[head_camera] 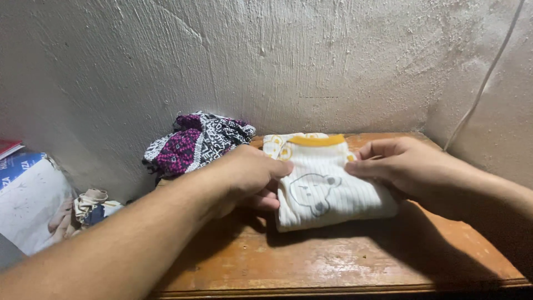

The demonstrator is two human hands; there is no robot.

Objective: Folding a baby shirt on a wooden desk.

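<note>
Resting on worn brown wooden tabletop against rough grey plaster wall: folded white ribbed garment with yellow collar, left hand and right hand each grasping one edge.

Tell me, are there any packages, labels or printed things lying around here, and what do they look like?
Red book or packet: far left edge, flat, only a corner shows.
Blue packet: just below the red one, flat, blue with white print.
White bag: lower left, beside the wooden table, soft and crumpled, white with a skin-toned picture.
No screens or signs.
</note>
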